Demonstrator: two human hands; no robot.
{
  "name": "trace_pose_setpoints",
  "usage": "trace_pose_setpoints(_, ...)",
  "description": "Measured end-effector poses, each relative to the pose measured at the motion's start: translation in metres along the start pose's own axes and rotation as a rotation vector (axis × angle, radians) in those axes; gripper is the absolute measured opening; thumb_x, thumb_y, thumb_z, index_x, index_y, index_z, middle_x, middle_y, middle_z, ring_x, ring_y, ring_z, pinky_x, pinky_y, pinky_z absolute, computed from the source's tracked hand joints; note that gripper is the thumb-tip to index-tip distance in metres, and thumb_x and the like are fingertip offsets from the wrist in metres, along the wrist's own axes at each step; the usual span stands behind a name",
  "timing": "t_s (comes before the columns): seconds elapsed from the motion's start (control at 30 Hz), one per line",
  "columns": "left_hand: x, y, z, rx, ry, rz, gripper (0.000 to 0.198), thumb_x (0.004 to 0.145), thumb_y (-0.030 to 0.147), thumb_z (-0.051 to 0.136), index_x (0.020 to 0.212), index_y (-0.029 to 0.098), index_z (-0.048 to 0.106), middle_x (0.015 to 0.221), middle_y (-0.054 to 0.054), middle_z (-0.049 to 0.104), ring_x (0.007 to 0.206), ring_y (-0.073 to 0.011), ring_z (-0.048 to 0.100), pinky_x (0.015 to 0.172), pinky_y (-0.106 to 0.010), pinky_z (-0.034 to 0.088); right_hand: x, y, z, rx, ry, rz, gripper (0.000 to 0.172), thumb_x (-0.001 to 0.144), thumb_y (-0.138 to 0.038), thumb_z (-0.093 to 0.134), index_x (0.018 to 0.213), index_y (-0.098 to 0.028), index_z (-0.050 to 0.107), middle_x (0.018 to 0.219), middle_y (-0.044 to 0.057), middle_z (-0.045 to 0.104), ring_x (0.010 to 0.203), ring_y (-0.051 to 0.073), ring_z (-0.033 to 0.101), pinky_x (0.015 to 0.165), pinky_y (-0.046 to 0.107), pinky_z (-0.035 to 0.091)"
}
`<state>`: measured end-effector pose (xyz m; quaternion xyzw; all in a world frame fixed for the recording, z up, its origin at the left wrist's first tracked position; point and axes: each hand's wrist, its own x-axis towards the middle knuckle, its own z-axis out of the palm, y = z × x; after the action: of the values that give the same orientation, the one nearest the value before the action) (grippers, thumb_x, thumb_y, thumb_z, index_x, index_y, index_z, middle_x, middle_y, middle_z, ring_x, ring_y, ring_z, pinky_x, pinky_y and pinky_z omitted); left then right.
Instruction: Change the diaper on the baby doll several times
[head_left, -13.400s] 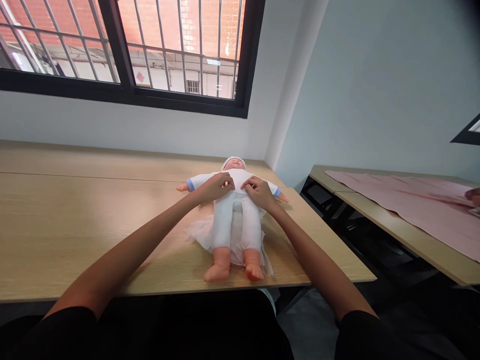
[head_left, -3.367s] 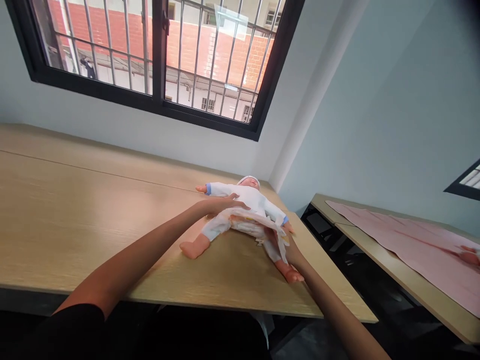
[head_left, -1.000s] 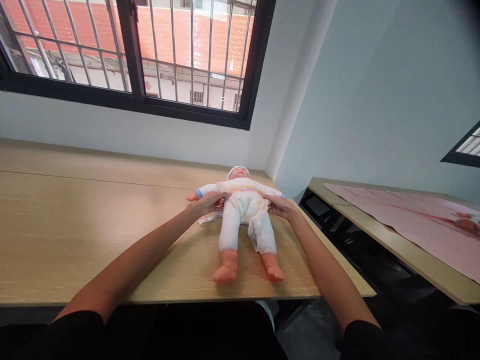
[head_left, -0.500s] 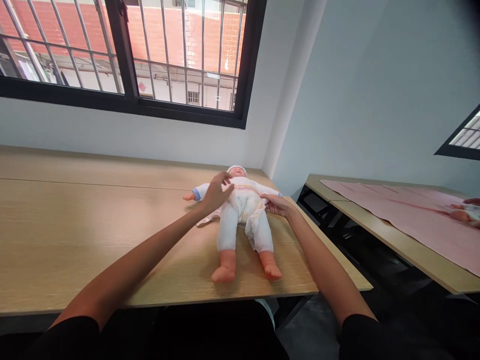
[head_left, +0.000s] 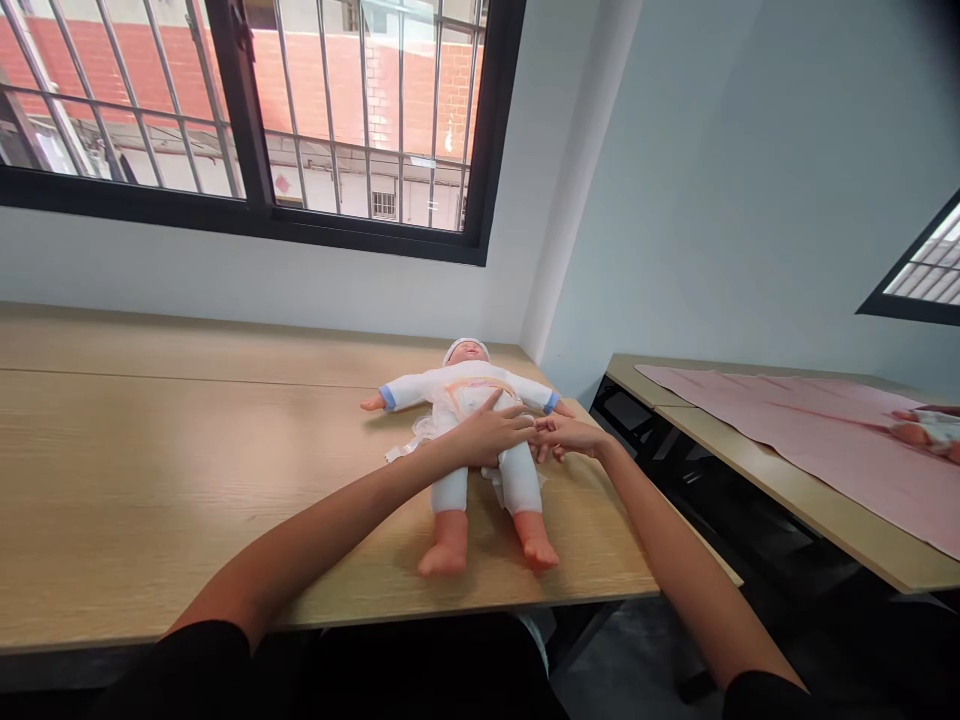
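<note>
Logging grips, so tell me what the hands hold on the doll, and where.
Cannot tell: the left hand lies over the diaper of the baby doll, the right hand meets it beside the doll's hip, and any pinched edge is hidden.

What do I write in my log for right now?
left hand: over white-clothed plastic baby doll | right hand: fingers meeting left fingers | doll on light wooden table

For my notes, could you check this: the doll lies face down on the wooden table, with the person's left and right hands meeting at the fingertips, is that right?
Not quite: the doll lies on its back, face up, as the head view shows. The rest stands: it is on the wooden table, and the left hand and right hand meet at the fingertips.
</note>
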<state>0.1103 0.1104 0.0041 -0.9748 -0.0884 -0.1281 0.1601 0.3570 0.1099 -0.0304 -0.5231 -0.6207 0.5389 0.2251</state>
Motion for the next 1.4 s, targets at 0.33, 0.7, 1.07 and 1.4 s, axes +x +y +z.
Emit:
trace_pose_setpoints(0.33, -0.010, 0.002, -0.002, 0.032, 0.109, -0.137, 0.030, 0.090, 0.004, 0.037, 0.108, 0.017, 0.058, 0.106, -0.012, 0.066, 0.107, -0.0282, 0.058, 0.110, -0.052, 0.026, -0.006, -0.021, 0.041, -0.226, -0.212, -0.023, 0.004, 0.068, -0.015, 0.056, 0.065, -0.017, 0.057, 0.053, -0.002, 0.054, 0.045, 0.007, 0.046, 0.040, 0.016, 0.035)
trace_pose_setpoints(0.7, -0.015, -0.002, -0.006, 0.064, 0.028, -0.027, 0.044, 0.083, 0.008, 0.051, 0.125, 0.019, 0.054, 0.123, -0.010, 0.060, 0.119, -0.0279, 0.050, 0.112, -0.048, 0.025, 0.001, -0.019, 0.037, 0.109, 0.147, 0.014, 0.022, 0.089, -0.038, 0.057, 0.083, -0.017, 0.060, 0.076, 0.007, 0.065, 0.070, 0.016, 0.065, 0.051, 0.022, 0.052)
trace_pose_setpoints(1.07, -0.016, -0.002, -0.012, 0.005, -0.056, 0.005, 0.050, 0.073, 0.024, 0.069, 0.121, 0.018, 0.055, 0.136, -0.012, 0.052, 0.130, -0.0302, 0.042, 0.118, -0.051, 0.018, 0.012, -0.011, 0.035, 0.286, 0.246, 0.022, 0.027, 0.097, -0.039, 0.048, 0.091, -0.015, 0.059, 0.076, 0.008, 0.069, 0.057, 0.013, 0.065, 0.050, 0.022, 0.054)
trace_pose_setpoints(1.4, -0.015, 0.000, -0.009, 0.192, 0.001, 0.000, 0.042, 0.081, 0.000, 0.046, 0.119, 0.016, 0.053, 0.128, -0.010, 0.058, 0.122, -0.0258, 0.048, 0.107, -0.045, 0.030, 0.012, -0.014, 0.032, 0.311, 0.276, -0.041, 0.025, 0.090, -0.038, 0.061, 0.095, -0.014, 0.058, 0.080, 0.008, 0.067, 0.057, 0.013, 0.063, 0.053, 0.024, 0.057)
